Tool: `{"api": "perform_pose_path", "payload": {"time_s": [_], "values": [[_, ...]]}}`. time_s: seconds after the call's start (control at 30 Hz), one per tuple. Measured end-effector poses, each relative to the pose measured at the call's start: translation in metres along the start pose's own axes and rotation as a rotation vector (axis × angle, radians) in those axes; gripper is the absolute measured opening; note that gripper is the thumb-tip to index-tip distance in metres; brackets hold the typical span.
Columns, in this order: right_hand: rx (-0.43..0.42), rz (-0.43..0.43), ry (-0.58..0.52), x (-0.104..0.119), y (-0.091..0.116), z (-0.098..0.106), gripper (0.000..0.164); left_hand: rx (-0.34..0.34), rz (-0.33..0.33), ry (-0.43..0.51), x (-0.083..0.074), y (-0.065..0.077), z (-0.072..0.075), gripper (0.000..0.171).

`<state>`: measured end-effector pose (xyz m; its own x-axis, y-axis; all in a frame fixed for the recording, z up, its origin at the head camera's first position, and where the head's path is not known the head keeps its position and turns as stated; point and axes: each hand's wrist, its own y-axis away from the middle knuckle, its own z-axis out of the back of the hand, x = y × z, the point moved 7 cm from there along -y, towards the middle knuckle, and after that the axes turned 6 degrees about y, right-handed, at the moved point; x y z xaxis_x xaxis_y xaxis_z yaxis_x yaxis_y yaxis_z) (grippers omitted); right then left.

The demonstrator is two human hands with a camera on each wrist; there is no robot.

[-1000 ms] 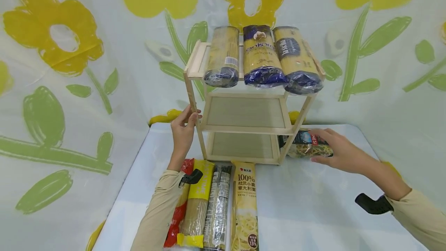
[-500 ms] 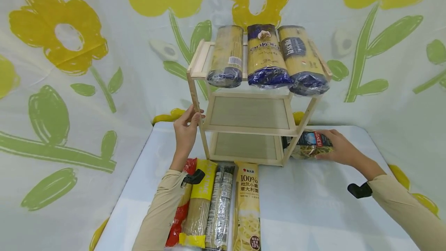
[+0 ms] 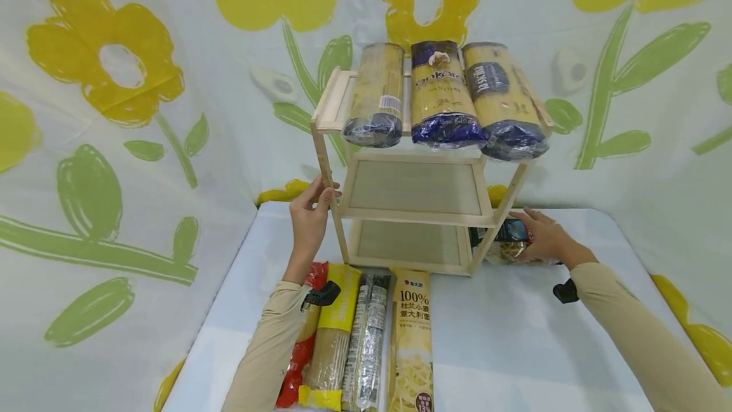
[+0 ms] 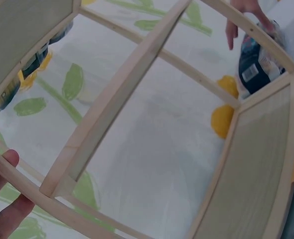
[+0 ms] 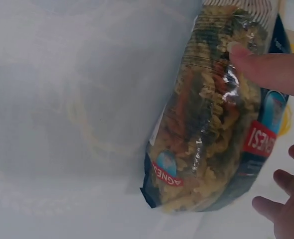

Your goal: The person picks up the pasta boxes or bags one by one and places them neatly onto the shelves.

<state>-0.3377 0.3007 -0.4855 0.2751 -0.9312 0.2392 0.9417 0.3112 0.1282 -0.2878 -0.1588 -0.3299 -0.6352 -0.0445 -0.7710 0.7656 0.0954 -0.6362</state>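
My left hand (image 3: 309, 215) grips the left front post of a three-tier wooden rack (image 3: 420, 186); in the left wrist view, thumb and fingertips lie on either side of that post (image 4: 52, 209). To the right of the rack's base, a clear and dark-blue bag of spiral pasta (image 3: 511, 250) lies on the table. My right hand (image 3: 546, 237) straddles the bag. In the right wrist view its thumb (image 5: 271, 72) rests on the clear film, while the fingers (image 5: 286, 181) are spread beyond the far edge, apart from the bag.
Three spaghetti packs, one a blue and yellow pack (image 3: 446, 97), lie on the top shelf, overhanging its front. Several long pasta packs, including a yellow pack (image 3: 332, 336) and a cream pack (image 3: 413, 342), lie before the rack. A flowered cloth (image 3: 229, 113) hangs behind.
My right hand has gone from the bag's right end to farther left over it, its fingers now reaching over the top. My left hand keeps its hold on the post.
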Motion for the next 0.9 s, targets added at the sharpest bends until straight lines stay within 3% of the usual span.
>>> {"api": "perform_pose_path", "payload": {"time_s": [0.33,0.47,0.73,0.9], "values": [[0.041,-0.034,0.072,-0.017,-0.004,-0.023,0.125,0.0,0.02,-0.007,0.001,0.002,-0.001,0.034],[0.034,-0.026,0.095,-0.018,-0.005,-0.019,0.124,-0.009,-0.007,-0.015,-0.001,0.001,-0.001,0.035],[0.179,-0.12,0.093,-0.021,0.004,-0.023,0.129,-0.005,-0.021,-0.015,-0.001,0.001,-0.003,0.036],[0.181,-0.125,0.082,-0.017,0.011,-0.023,0.126,-0.01,-0.032,-0.008,0.0,0.002,-0.001,0.037]]}}
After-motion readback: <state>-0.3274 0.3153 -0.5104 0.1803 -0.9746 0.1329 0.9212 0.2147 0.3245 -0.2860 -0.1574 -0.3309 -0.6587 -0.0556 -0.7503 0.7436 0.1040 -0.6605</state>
